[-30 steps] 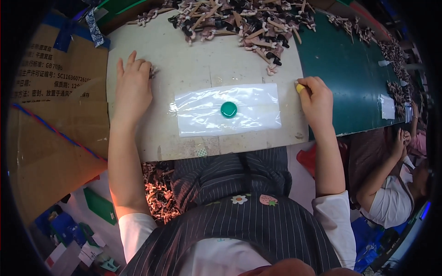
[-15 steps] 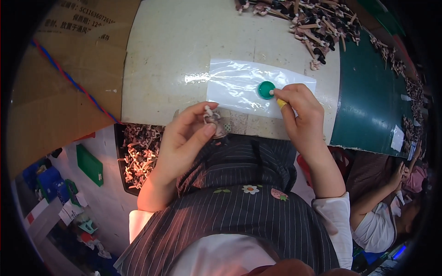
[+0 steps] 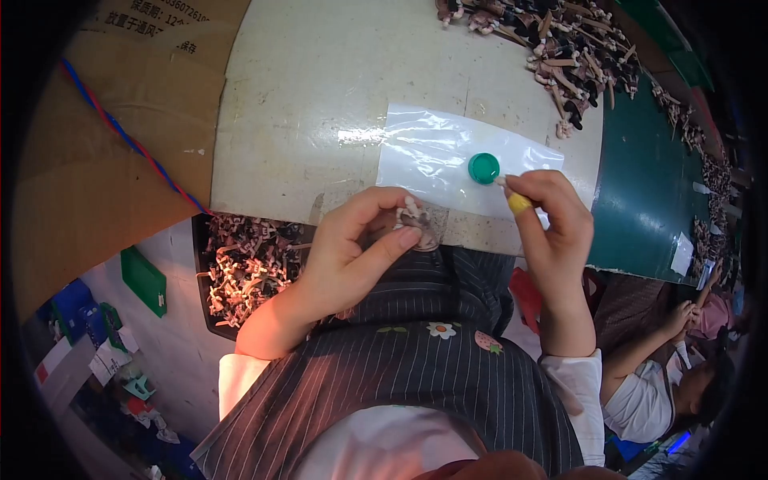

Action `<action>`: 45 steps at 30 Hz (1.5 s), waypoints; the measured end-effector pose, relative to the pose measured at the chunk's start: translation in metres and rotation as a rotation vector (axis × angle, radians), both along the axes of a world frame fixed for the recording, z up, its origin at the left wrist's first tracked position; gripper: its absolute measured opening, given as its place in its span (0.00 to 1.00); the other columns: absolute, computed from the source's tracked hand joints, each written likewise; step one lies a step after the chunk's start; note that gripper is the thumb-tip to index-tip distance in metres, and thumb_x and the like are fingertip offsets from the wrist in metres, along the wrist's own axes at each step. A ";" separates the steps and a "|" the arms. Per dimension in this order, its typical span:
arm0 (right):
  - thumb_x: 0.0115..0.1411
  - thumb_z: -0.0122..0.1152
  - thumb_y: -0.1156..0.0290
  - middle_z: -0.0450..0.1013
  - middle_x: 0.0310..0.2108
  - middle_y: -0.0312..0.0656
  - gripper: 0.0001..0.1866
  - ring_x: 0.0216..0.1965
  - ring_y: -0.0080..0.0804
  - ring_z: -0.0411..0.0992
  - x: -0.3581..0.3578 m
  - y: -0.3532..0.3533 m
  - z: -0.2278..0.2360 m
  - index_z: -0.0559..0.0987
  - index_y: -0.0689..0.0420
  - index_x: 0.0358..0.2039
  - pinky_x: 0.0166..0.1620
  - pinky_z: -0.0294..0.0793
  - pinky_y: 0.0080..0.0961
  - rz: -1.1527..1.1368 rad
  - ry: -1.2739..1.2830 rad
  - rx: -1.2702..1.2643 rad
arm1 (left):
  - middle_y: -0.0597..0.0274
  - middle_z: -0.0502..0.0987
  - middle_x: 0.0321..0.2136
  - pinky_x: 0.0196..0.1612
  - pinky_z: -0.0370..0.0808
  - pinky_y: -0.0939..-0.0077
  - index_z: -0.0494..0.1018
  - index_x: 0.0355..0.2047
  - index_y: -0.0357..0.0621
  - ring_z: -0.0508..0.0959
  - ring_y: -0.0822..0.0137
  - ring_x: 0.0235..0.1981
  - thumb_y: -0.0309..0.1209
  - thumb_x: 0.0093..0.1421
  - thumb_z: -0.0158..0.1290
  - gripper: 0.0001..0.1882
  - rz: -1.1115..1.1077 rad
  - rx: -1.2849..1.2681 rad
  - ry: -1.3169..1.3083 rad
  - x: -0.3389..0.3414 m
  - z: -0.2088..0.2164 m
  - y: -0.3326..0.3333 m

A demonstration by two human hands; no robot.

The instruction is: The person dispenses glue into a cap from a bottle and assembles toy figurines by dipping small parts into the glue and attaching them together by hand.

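A small pale figurine (image 3: 414,222) with a dull pinkish-brown lower part is pinched between the thumb and fingers of my left hand (image 3: 348,260), just over the table's near edge. My right hand (image 3: 558,232) holds a tiny whitish piece (image 3: 502,182) at its fingertips, beside a small round green cap (image 3: 483,169). What that piece is, I cannot make out. A yellow cover (image 3: 519,203) wraps one finger of this hand. Under the cap lies a shiny clear plastic sheet (image 3: 420,148) on the pale tabletop (image 3: 312,88).
Many small figure parts are heaped at the far right (image 3: 568,60). A black bin (image 3: 202,280) of similar parts stands below the table at left. Cardboard (image 3: 120,160) with a red-blue cord covers the left. Past the green mat (image 3: 640,192), another person (image 3: 648,384) works at right.
My right hand has drawn back slightly from the green cap, toward me and right, still pinching the tiny piece. My left hand has brought the figurine rightward, closer to it. The view has shifted slightly.
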State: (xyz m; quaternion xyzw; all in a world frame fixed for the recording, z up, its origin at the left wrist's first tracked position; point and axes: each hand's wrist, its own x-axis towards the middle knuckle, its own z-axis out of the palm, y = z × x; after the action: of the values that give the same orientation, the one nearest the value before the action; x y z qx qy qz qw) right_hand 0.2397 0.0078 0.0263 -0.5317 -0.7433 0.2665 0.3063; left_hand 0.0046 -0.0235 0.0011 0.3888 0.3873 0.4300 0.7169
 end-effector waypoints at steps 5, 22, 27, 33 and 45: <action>0.53 0.57 0.85 0.74 0.34 0.47 0.10 0.36 0.31 0.73 -0.006 -0.018 0.013 0.79 0.65 0.37 0.39 0.71 0.21 -0.003 0.519 -0.231 | 0.57 0.77 0.39 0.46 0.74 0.77 0.69 0.48 0.34 0.78 0.69 0.40 0.19 0.60 0.52 0.15 -0.005 0.190 0.135 0.016 0.001 -0.001; 0.54 0.57 0.83 0.75 0.34 0.50 0.10 0.34 0.39 0.76 0.011 -0.033 0.015 0.79 0.65 0.37 0.36 0.75 0.24 0.165 0.486 -0.281 | 0.52 0.77 0.31 0.34 0.74 0.72 0.73 0.44 0.36 0.79 0.57 0.31 0.23 0.55 0.56 0.15 -0.095 0.641 0.538 0.036 0.027 0.001; 0.50 0.57 0.85 0.75 0.34 0.52 0.12 0.33 0.43 0.76 0.005 -0.038 0.022 0.78 0.67 0.37 0.36 0.76 0.29 0.144 0.182 -0.003 | 0.51 0.77 0.31 0.33 0.73 0.71 0.73 0.43 0.35 0.78 0.55 0.30 0.22 0.54 0.57 0.16 -0.052 0.687 0.543 0.038 0.027 0.004; 0.46 0.58 0.86 0.74 0.34 0.51 0.17 0.32 0.45 0.76 0.004 -0.028 0.016 0.77 0.66 0.39 0.35 0.76 0.31 0.165 0.222 -0.031 | 0.51 0.77 0.31 0.32 0.73 0.70 0.73 0.44 0.34 0.78 0.55 0.29 0.22 0.52 0.58 0.17 -0.045 0.720 0.544 0.037 0.026 0.011; 0.40 0.55 0.77 0.69 0.30 0.51 0.27 0.26 0.38 0.71 0.004 -0.030 0.017 0.71 0.76 0.44 0.27 0.72 0.28 0.341 -0.217 0.337 | 0.48 0.76 0.33 0.31 0.72 0.66 0.72 0.44 0.29 0.76 0.52 0.29 0.19 0.49 0.58 0.20 0.020 0.887 0.590 0.044 0.023 0.005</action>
State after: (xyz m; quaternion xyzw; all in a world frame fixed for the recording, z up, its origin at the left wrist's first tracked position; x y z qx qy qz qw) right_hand 0.2440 -0.0224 0.0437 -0.3656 -0.8845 0.1284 0.2598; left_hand 0.0485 -0.0181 0.0239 0.7551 0.3572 0.4317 0.3404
